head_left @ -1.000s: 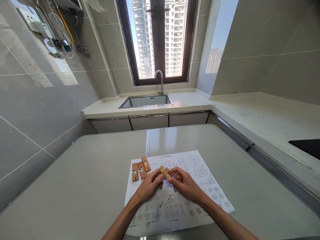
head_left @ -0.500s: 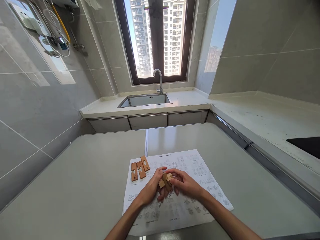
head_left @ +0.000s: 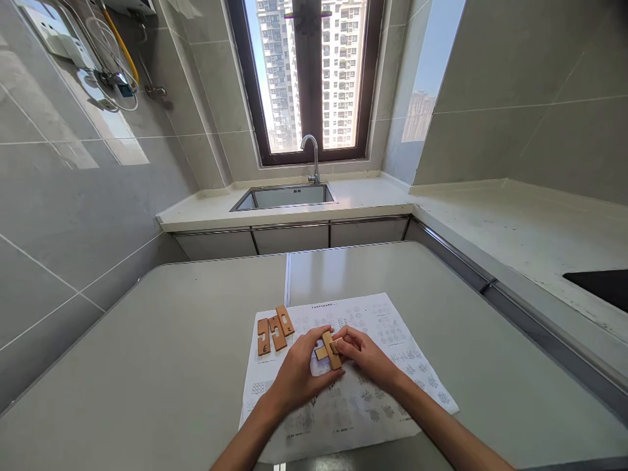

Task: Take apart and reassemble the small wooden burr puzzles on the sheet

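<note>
Above a printed instruction sheet (head_left: pixel 383 320), I hold several interlocked wooden puzzle pieces (head_left: pixel 331 352) between both hands. My left hand (head_left: pixel 300 371) grips a long piece by its two ends, fingers at the top and thumb at the bottom. On the other side, the fingertips of my right hand (head_left: pixel 363 353) pinch the part that sticks out to the right. A shorter block end juts out to the left, inside the curve of my left hand. Three flat notched wooden pieces (head_left: pixel 279 332) with dark marks lie on the sheet's upper left corner.
The sheet lies on a pale grey table (head_left: pixel 147 366) with a seam down its middle. Beyond are a white counter (head_left: pixel 373 193), a sink (head_left: pixel 245 201) and a faucet (head_left: pixel 314 157) below a window. A counter with a black panel (head_left: pixel 603 284) runs along the right.
The puzzle pieces have been turned and now show as a cross shape. My left hand has shifted its grip to the long piece's ends, and my right fingers have closed into a pinch.
</note>
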Available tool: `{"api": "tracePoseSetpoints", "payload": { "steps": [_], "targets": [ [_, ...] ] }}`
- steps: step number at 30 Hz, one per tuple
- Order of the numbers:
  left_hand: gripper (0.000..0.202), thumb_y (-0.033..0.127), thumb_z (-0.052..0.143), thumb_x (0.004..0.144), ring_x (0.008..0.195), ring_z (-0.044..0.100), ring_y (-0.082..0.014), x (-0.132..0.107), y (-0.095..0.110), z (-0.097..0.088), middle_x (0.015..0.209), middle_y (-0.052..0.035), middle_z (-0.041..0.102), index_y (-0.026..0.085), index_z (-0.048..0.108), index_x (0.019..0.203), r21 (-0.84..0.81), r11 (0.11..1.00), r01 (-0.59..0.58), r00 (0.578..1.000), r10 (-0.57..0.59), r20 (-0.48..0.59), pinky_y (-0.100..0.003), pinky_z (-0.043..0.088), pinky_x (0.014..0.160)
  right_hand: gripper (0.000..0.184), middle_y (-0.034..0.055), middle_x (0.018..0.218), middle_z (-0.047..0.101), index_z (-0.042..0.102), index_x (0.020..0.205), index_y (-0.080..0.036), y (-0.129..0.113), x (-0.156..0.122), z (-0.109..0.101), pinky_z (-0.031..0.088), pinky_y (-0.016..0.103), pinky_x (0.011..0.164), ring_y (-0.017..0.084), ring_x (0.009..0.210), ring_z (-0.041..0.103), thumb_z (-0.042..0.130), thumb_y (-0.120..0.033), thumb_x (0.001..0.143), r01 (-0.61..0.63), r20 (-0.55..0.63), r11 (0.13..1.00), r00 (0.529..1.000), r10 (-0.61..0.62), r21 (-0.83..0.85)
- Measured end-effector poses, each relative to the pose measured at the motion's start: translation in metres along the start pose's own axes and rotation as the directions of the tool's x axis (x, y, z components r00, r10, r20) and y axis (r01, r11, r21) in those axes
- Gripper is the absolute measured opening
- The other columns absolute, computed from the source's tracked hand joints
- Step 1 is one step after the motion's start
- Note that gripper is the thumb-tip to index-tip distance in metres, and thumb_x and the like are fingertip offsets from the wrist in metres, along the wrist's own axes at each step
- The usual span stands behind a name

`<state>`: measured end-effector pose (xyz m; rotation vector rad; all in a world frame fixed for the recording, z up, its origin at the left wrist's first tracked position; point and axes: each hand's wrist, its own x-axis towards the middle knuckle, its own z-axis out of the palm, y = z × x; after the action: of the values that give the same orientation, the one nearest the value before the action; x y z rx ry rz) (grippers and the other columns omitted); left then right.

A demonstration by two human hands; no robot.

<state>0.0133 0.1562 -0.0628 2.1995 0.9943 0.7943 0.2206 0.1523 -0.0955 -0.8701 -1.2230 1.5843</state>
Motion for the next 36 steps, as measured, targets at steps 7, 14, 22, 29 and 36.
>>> {"api": "tracePoseSetpoints", "payload": {
  "steps": [7, 14, 22, 29, 36],
  "targets": [
    [0.072, 0.030, 0.091, 0.073, 0.109, 0.069, -0.0284, -0.002, -0.007, 0.011, 0.128, -0.0070, 0.072, 0.028, 0.055, 0.135, 0.098, 0.995, -0.034, 0.984, 0.050, -0.169, -0.044, 0.056, 0.094, 0.041, 0.0025, 0.089, 0.072, 0.065, 0.093, -0.021, -0.001, -0.002, 0.006, 0.051, 0.032, 0.080, 0.021, 0.085, 0.066, 0.077, -0.060, 0.085, 0.011, -0.057, 1.000, 0.998, -0.012, -0.006],
    [0.064, 0.026, 0.088, 0.071, 0.098, 0.072, -0.0274, 0.000, 0.002, 0.010, 0.116, -0.0063, 0.077, 0.025, 0.059, 0.129, 0.147, 0.982, -0.117, 0.954, 0.152, -0.259, -0.041, 0.058, 0.086, 0.040, 0.0031, 0.091, 0.075, 0.064, 0.093, -0.022, 0.000, -0.002, 0.008, 0.053, 0.033, 0.081, 0.023, 0.088, 0.069, 0.080, -0.057, 0.083, 0.014, -0.062, 0.999, 0.998, -0.012, 0.035],
    [0.070, 0.027, 0.085, 0.077, 0.120, 0.066, -0.0288, -0.002, 0.001, 0.002, 0.130, -0.0081, 0.070, 0.029, 0.050, 0.138, 0.113, 0.977, -0.178, 0.956, 0.199, -0.216, -0.044, 0.055, 0.101, 0.041, 0.0053, 0.095, 0.076, 0.062, 0.105, -0.023, -0.008, -0.005, 0.009, 0.055, 0.037, 0.086, 0.025, 0.094, 0.072, 0.075, -0.057, 0.088, 0.059, -0.125, 0.993, 0.990, -0.072, -0.103],
    [0.060, 0.033, 0.076, 0.088, 0.125, 0.060, -0.0329, 0.004, -0.017, 0.001, 0.135, -0.0105, 0.063, 0.028, 0.046, 0.140, 0.249, 0.967, 0.054, 0.954, 0.024, -0.299, -0.054, 0.050, 0.105, 0.050, 0.0053, 0.084, 0.075, 0.064, 0.114, -0.021, -0.004, -0.002, 0.003, 0.054, 0.033, 0.069, 0.023, 0.074, 0.069, 0.072, -0.061, 0.086, -0.009, -0.426, 0.917, 0.887, -0.177, -0.400],
    [0.046, 0.034, 0.078, 0.079, 0.137, 0.045, -0.0416, 0.006, -0.039, 0.002, 0.138, -0.0151, 0.057, 0.021, 0.060, 0.119, 0.508, 0.848, 0.151, 0.938, 0.039, -0.344, -0.063, 0.042, 0.112, 0.052, 0.0041, 0.079, 0.072, 0.065, 0.115, -0.021, -0.005, 0.000, 0.001, 0.051, 0.033, 0.064, 0.023, 0.069, 0.065, 0.072, -0.064, 0.086, -0.025, -0.434, 0.905, 0.883, -0.180, -0.425]
  ]
}}
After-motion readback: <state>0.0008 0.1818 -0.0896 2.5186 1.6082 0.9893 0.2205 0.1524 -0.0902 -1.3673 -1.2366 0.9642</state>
